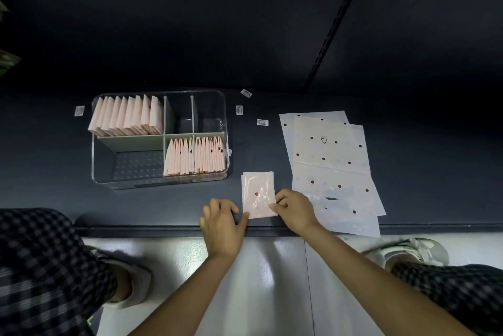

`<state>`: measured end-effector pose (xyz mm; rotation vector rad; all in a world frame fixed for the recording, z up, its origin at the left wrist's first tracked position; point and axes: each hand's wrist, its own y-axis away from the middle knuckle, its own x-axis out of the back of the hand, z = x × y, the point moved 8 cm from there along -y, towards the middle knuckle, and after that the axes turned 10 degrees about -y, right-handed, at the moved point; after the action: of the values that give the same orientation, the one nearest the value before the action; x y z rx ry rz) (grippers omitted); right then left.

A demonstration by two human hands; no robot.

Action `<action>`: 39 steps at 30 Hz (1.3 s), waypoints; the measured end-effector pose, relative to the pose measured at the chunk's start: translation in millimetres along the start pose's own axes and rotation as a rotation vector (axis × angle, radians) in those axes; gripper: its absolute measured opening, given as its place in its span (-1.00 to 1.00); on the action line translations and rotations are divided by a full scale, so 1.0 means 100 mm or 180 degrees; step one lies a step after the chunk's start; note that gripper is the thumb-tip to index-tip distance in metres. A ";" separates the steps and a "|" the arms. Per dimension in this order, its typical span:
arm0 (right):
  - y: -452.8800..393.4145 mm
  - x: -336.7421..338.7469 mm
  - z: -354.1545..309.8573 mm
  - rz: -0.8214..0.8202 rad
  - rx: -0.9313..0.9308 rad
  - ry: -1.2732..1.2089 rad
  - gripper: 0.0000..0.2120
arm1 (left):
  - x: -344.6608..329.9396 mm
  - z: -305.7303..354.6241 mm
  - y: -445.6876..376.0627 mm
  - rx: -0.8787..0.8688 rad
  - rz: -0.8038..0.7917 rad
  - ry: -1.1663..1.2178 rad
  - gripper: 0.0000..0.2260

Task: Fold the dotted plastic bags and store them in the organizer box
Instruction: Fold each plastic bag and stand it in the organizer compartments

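Both hands, left (221, 222) and right (295, 210), have fingers pinching the small folded pink dotted plastic bag (257, 194) just right of the clear organizer box (160, 182); last crease looks done, so slot it in next.

Folded dotted bag (258, 194) lies between clear organizer box (160, 137) and flat bags (333, 167).

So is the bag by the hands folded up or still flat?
Folded. The bag is a small thick rectangle pinched by both hands, far smaller than the spread bags beside it.

Dark wall (190, 22) above dark counter (54, 199), glossy white floor (258, 267)
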<state>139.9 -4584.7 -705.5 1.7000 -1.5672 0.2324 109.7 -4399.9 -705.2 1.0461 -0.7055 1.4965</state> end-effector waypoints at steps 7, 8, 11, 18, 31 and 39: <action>-0.03 0.00 0.06 0.0004 -0.0609 -0.0131 -0.67 | 0.10 0.40 0.09 -0.2031 0.0207 -0.0747 -0.73; -0.03 0.00 0.07 -0.0020 -0.0703 -0.0259 -0.64 | 0.09 0.38 0.09 -0.2109 0.0193 -0.0827 -0.71; -0.02 0.00 0.09 -0.0111 -0.0923 -0.0655 -0.57 | 0.10 0.34 0.08 -0.2294 0.0249 -0.1051 -0.67; 0.10 0.32 -0.22 -0.0025 -0.0555 -0.0107 -0.59 | 0.44 0.53 -0.01 -0.2431 0.0592 -0.0525 -0.81; 0.16 0.27 -1.73 -0.1105 0.0735 -0.0062 -0.78 | 1.21 0.44 -0.86 -0.1641 -0.1133 0.1136 -0.87; -0.36 0.36 -2.32 -0.0739 0.0154 -0.1515 -0.86 | 1.66 -0.23 -1.59 -0.1659 -0.0004 -0.0906 -0.88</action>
<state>266.2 -4465.2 -543.9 2.0599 -1.6799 -0.2751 261.7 -4274.2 -584.4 0.8554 -1.2183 1.0808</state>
